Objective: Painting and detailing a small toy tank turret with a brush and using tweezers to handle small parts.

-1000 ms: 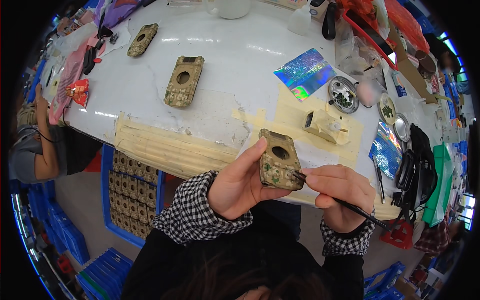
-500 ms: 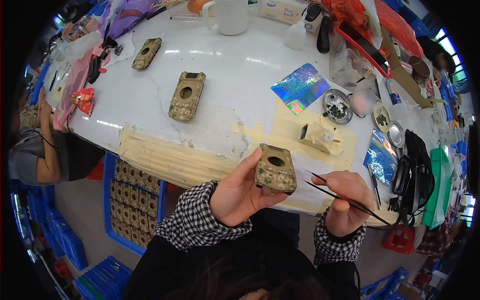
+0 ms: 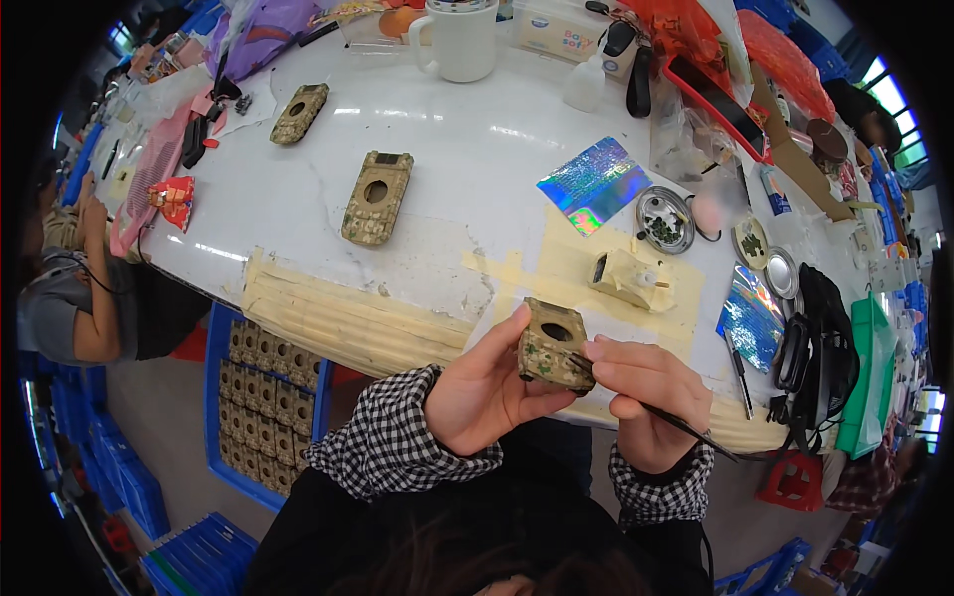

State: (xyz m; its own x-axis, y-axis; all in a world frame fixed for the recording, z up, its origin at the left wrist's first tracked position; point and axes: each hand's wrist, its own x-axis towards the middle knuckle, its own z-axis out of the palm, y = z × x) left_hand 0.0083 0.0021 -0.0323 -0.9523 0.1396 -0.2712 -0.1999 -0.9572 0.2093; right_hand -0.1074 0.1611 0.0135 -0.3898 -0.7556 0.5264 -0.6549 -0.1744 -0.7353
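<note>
My left hand holds a camouflage-painted model tank hull with a round hole in its top, tilted above the table's front edge. Black tweezers are pinched in my right hand, their tips against the hull's right side. Whether the tips hold a small part is too fine to make out. Two similar hulls, a nearer one and a farther one, lie on the table to the left. Small dark green parts lie in a round metal dish beyond my right hand.
A tape-covered block stands beyond my hands. Shiny holographic sheets, a white mug and a red-cased phone lie farther off. A blue crate of hulls stands lower left. Another person's arm is at far left.
My right hand has moved left, bringing the tweezers from beside the hull to its right side. The hull has shifted slightly right and toward me.
</note>
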